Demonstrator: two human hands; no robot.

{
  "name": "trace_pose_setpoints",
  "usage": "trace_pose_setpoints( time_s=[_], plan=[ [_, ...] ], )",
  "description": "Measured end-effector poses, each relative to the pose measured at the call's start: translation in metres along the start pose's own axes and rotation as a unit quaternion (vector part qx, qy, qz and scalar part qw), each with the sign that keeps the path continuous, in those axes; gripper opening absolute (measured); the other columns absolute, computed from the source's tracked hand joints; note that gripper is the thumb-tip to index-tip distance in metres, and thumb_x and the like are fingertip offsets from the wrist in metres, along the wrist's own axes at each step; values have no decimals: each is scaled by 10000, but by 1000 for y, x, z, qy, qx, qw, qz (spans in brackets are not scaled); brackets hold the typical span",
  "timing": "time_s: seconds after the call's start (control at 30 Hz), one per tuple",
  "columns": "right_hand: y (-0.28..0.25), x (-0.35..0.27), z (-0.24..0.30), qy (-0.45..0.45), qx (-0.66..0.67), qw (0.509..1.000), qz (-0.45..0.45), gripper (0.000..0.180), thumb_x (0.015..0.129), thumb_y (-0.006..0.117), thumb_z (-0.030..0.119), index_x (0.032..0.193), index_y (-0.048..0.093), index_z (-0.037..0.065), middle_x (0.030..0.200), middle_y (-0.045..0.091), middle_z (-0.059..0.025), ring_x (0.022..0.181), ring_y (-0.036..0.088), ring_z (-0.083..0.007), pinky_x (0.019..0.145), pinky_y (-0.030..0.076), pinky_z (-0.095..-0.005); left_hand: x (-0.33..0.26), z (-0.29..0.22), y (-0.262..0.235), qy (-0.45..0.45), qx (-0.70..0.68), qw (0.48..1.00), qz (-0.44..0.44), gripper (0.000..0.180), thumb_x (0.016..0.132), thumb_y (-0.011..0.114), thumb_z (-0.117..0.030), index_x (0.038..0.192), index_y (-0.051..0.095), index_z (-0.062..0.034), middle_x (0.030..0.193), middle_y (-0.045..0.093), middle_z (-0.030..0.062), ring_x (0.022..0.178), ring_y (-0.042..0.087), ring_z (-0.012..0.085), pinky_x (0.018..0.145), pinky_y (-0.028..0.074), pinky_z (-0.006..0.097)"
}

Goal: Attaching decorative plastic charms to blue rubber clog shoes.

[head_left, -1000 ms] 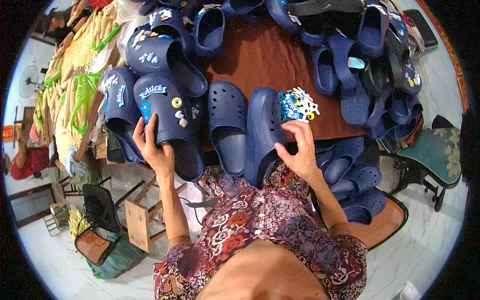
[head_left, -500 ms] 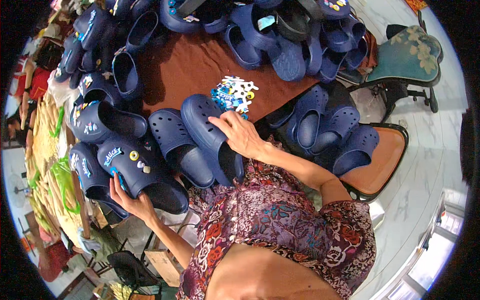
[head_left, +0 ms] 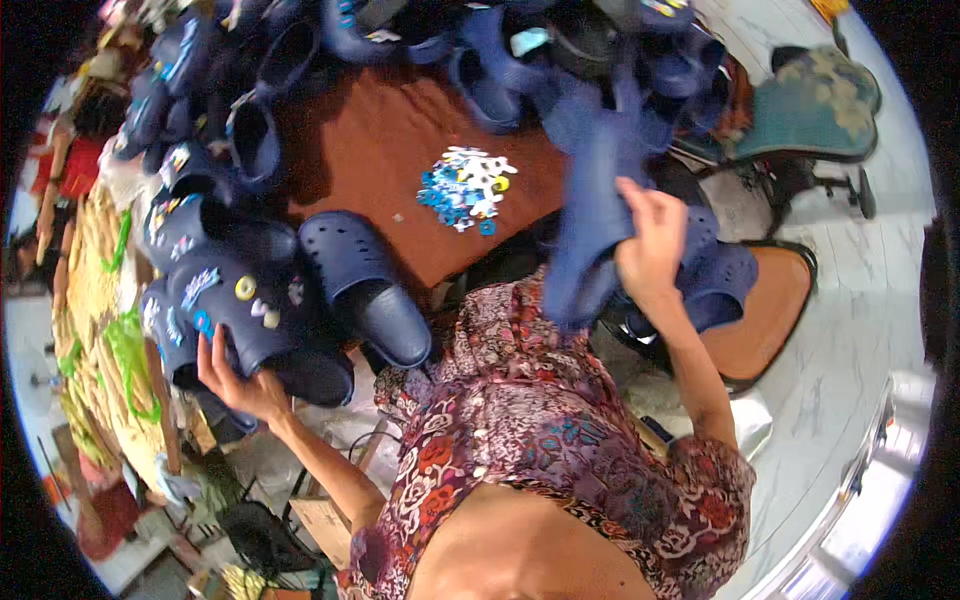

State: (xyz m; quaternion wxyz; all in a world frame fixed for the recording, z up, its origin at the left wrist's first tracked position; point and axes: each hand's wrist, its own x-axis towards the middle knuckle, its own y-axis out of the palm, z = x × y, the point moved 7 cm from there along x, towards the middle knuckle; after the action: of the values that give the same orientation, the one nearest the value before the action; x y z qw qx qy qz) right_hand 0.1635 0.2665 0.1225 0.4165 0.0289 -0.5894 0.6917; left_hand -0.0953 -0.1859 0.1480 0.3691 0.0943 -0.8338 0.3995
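Observation:
My right hand (head_left: 655,240) grips a plain navy clog (head_left: 598,205), blurred by motion and tilted upright, over the right edge of the brown cloth. At the left, my left hand (head_left: 240,382) holds the near side of a navy clog decorated with charms (head_left: 255,310), fingers spread along it. Between my hands rests a second plain navy clog (head_left: 350,270), its toe pointing away. A pile of white, blue and yellow shoe charms (head_left: 468,188) lies on the brown cloth (head_left: 350,130). More charm-covered clogs (head_left: 180,225) crowd beside my left hand.
Many navy clogs (head_left: 490,85) are heaped along the far side, with a black one (head_left: 585,45) among them. Further clogs (head_left: 715,270) sit on a tan chair seat (head_left: 770,310) at the right. A green padded chair (head_left: 810,110) stands beyond it. Bundled pale stalks (head_left: 95,290) lie far left.
My right hand has lifted one plain clog away from its neighbour and carried it right. The decorated clog under my left hand has shifted slightly left. The charm pile shows more fully.

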Motion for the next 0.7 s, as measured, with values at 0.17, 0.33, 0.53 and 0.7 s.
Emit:
trace_pose_setpoints(
  time_s=[0.17,0.33,0.53,0.7],
  plan=[
    [-39,-31,-103,61,-222,973,4,665,732,493,-81,1351,580,144,1216,566,-192,1152,521,-361,1042,386,-448,7,15,13,21,6,1000,17,504,697,633,40,1182,700,-77,1254,601,175,1196,549,332,1042,411,415],
    [-22,-73,-199,30,-317,943,92,514,819,545,-54,1312,569,92,1221,561,-184,1078,559,-393,906,468,-463,13,23,6,-34,-11,999,-13,468,718,622,52,1156,711,-87,1265,605,153,1195,557,317,1050,411,400],
    [1,-72,-205,54,-306,947,86,525,837,558,19,1356,518,90,1235,549,-205,1067,560,-408,877,474,-485,22,39,7,-47,-5,999,-8,475,729,677,17,1185,696,-114,1293,583,140,1205,547,324,1032,428,403],
    [2,-63,-193,64,-259,957,112,609,746,570,59,1350,498,66,1258,529,-227,1106,531,-432,936,427,-505,17,36,5,-67,41,996,28,628,698,618,36,1306,611,-120,1355,522,160,1272,489,341,1101,376,417]
  ],
)
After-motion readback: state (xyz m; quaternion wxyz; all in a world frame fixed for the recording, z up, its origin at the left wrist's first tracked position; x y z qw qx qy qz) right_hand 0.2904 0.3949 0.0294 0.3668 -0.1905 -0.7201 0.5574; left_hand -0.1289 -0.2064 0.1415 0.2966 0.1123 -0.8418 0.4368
